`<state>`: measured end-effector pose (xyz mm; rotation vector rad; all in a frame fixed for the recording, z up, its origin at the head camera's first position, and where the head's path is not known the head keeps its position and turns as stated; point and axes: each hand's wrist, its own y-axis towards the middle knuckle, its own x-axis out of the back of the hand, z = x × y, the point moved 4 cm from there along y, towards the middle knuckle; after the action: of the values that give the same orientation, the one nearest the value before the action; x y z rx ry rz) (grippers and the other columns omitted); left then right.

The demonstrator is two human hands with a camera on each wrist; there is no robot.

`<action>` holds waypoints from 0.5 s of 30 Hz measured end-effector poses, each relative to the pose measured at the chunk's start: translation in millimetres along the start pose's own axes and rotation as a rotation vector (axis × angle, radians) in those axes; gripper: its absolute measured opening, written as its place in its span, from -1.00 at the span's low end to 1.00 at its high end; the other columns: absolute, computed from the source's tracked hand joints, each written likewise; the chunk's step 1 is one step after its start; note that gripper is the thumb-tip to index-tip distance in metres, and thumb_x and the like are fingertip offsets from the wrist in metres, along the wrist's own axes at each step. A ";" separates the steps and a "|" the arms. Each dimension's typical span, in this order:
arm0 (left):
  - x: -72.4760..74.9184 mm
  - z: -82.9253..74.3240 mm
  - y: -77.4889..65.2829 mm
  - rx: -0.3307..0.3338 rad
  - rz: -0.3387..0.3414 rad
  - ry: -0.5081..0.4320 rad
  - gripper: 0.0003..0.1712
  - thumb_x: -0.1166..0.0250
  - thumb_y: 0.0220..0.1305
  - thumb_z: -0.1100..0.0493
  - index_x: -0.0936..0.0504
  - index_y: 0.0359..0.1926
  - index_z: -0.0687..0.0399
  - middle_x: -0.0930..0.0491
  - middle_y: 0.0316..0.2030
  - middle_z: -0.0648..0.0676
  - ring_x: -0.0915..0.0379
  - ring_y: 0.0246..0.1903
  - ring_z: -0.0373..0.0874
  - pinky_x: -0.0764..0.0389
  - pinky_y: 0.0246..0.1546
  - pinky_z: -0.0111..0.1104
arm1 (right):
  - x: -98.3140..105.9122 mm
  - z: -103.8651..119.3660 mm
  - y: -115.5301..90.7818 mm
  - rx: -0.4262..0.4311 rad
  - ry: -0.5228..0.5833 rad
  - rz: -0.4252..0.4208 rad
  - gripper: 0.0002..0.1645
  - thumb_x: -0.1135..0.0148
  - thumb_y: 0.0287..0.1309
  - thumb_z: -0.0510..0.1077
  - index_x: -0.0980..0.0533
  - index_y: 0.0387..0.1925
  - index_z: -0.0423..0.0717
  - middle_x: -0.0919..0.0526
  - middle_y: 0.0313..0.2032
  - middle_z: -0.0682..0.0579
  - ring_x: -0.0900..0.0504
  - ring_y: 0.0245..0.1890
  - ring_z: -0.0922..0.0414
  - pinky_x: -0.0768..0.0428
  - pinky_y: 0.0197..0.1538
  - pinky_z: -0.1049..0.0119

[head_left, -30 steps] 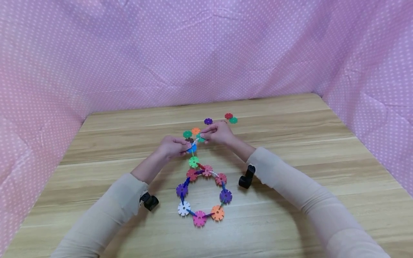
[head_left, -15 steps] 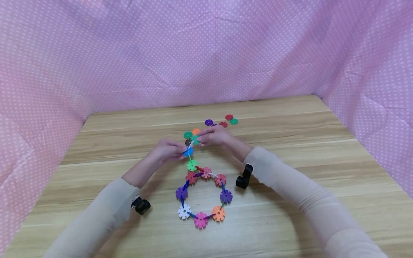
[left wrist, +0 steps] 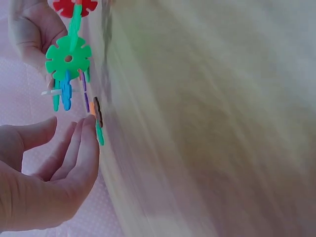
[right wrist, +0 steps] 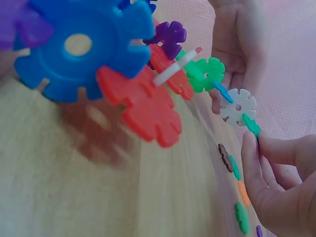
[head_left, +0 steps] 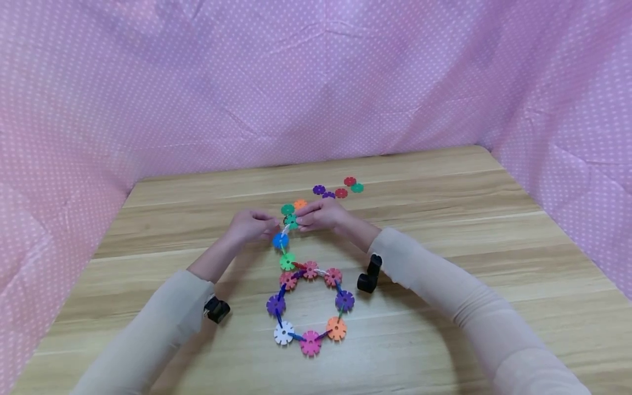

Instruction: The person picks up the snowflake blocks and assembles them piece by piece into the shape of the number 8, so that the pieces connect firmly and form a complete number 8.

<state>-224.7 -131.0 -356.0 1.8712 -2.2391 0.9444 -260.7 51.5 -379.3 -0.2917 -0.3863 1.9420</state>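
Observation:
A chain of colourful notched plastic discs runs from a ring up to my hands. My right hand (head_left: 323, 215) pinches the green disc (right wrist: 252, 126) at its far end between thumb and fingers. A white disc (right wrist: 238, 106) links that one to a blue disc (head_left: 281, 241), followed by a light green disc (head_left: 287, 261) joined to the ring. Red, purple, white, magenta and orange discs, set at angles, make up the ring, with its magenta disc (head_left: 311, 343) nearest me. Just left of the chain is my left hand (left wrist: 54, 182), thumb and fingers apart, nothing between them.
Loose discs lie flat beyond the hands: a green one (head_left: 288, 209), an orange one (head_left: 300, 204), a brown one (left wrist: 98, 111) and, farther back, purple (head_left: 319, 190) and red discs (head_left: 341, 193). Pink dotted cloth (head_left: 316, 82) hangs behind the wooden table (head_left: 444, 247).
My left hand has let go of the chain near the blue disc and moved slightly left. My right hand has brought the green disc left and nearer me; the chain and ring have shifted too.

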 end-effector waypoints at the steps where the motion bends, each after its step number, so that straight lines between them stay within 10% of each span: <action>1: -0.6 -1.5 1.8 -0.005 -0.004 0.015 -0.57 -0.23 0.34 0.09 -0.54 0.11 0.29 -0.63 0.06 0.26 -0.63 0.00 0.01 -0.62 0.12 -0.21 | -0.2 0.4 -0.6 0.002 -0.002 0.001 -0.62 -0.29 0.08 -0.41 -0.60 -0.01 -0.27 -0.70 -0.06 -0.22 -0.74 -0.39 0.18 -0.71 -0.02 0.24; 15: -12.1 -12.7 15.8 0.003 0.036 0.033 -0.63 -0.25 0.31 0.12 -0.61 0.07 0.22 -0.58 0.11 0.23 -0.58 -0.09 -0.13 -0.60 0.15 -0.23 | -1.4 0.0 -2.0 -0.001 0.024 0.008 -0.63 -0.29 0.06 -0.44 -0.60 -0.03 -0.30 -0.71 -0.10 -0.24 -0.74 -0.43 0.18 -0.71 -0.03 0.22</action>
<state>-240.1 -113.2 -357.4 1.8084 -2.2610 0.9778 -258.5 51.0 -378.5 -0.3170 -0.3707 1.9444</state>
